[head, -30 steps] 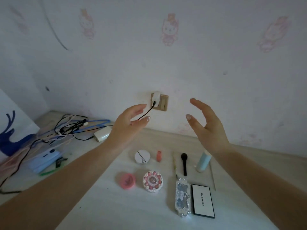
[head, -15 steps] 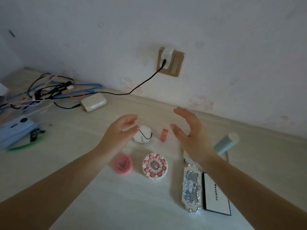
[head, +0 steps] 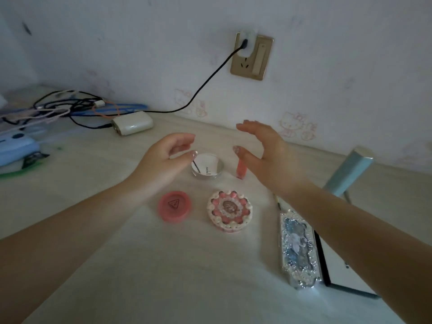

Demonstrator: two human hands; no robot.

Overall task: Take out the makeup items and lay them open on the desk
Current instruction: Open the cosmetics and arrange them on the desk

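Note:
Closed makeup items lie on the pale desk (head: 163, 272). A clear round jar (head: 209, 169) sits between my hands, with a small coral tube (head: 240, 169) just to its right. Nearer me are a pink round compact (head: 174, 206) and a beaded pink-and-white compact (head: 229, 210). A silver ornate palette (head: 298, 250), a white black-edged palette (head: 341, 274) and a light blue tube (head: 349, 173) lie at the right. My left hand (head: 163, 163) hovers open left of the jar, thumb tip by its rim. My right hand (head: 268, 157) is open, partly covering the coral tube.
A tangle of cables (head: 70, 106) and a white charger box (head: 132, 123) lie at the back left, wired to a wall socket (head: 251, 57). A light blue device (head: 16, 148) sits at the left edge. A thin brush handle (head: 277, 202) shows under my right forearm.
Both hands have come down from in front of the wall toward the desk and now flank the clear jar. The view has tilted downward and closer to the items.

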